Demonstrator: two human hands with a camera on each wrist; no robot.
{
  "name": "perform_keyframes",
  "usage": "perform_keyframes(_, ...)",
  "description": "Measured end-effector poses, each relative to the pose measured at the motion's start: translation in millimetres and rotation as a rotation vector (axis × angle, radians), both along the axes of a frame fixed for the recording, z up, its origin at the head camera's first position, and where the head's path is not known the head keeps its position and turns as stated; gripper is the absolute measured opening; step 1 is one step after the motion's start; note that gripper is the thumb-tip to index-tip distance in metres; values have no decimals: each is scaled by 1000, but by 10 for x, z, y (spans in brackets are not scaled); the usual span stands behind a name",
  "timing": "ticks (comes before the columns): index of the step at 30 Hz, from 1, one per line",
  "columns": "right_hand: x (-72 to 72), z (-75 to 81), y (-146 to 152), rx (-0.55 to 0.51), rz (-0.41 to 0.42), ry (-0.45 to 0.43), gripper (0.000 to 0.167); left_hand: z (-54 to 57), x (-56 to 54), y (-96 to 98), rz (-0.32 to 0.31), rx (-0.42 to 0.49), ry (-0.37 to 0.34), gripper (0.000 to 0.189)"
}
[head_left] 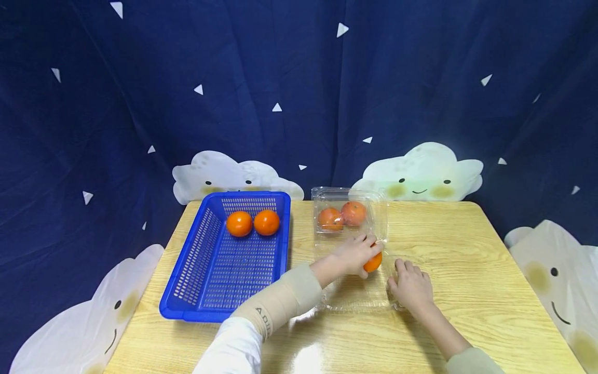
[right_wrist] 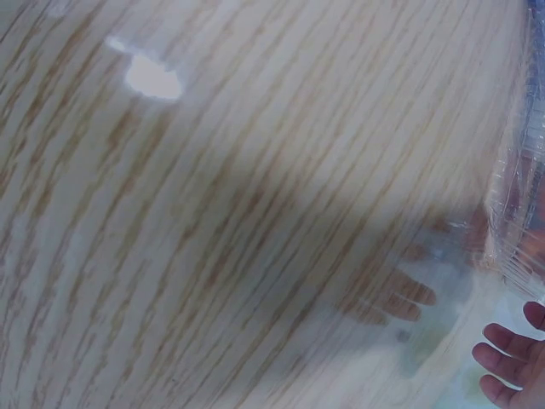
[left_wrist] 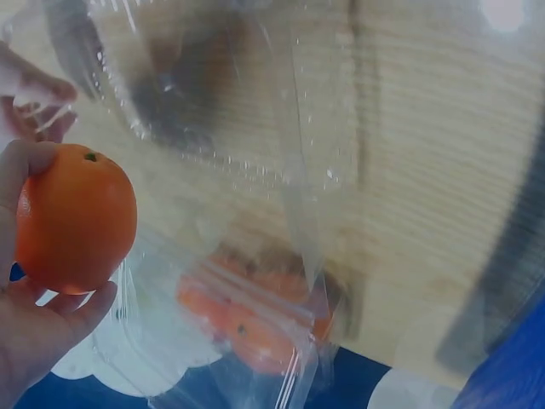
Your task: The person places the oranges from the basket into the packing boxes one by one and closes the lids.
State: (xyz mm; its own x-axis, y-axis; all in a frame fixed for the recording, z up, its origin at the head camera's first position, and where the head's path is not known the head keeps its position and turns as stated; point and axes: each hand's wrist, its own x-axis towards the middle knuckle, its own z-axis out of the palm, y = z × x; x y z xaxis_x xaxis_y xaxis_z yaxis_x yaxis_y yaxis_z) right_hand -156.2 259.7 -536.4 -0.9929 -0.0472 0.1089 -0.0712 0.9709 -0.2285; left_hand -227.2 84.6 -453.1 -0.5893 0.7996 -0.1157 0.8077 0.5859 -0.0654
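My left hand (head_left: 353,254) grips an orange (left_wrist: 77,219) between thumb and fingers, over a clear plastic clamshell box (head_left: 355,301) that lies unfolded. In the left wrist view the fruit's small green stem spot faces up. Two more oranges (head_left: 342,216) sit side by side in the box's far half, seen through the plastic. By the right edge of the box's near half is my right hand (head_left: 413,285), its fingers loosely bent with nothing held. Whether it touches the plastic edge, I cannot tell.
On the left of the wooden table (head_left: 448,244) stands a blue plastic basket (head_left: 286,234) with two oranges (head_left: 253,223) at its far end. A dark blue curtain (head_left: 299,104) with white clouds hangs behind the table and along its sides.
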Motion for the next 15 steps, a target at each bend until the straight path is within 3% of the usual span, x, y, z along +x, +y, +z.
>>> perform_keyframes(15, -1, 2, -3, -1, -11, -7, 42, -283, 66, 119, 37, 35, -41, 83)
